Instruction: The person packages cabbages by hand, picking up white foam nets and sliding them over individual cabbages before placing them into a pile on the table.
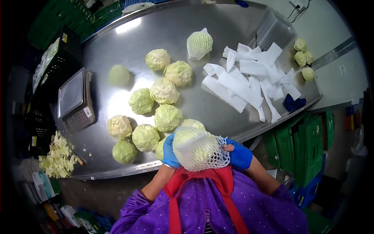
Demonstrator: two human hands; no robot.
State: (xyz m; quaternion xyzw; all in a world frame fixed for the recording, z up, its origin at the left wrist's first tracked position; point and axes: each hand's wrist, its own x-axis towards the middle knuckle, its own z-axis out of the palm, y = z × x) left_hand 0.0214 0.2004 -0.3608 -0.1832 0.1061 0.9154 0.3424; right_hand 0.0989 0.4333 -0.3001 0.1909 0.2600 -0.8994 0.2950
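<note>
A pale green cabbage sits in front of my chest, partly covered by a white foam net sleeve. My left hand, in a blue glove, is closed around its left side. On the other side my right hand, also blue-gloved, grips the stretched mesh end of the sleeve, with a bare thumb or fingertip showing. Several bare cabbages lie just beyond my left hand on the steel table. Farther back rests a netted cabbage. To its right is a heap of white foam net sleeves.
At left stand a weighing scale and a black crate. Leaf trimmings lie by a knife near the table's front-left edge. A blue cloth and a clear bin are at right; green crates stand below.
</note>
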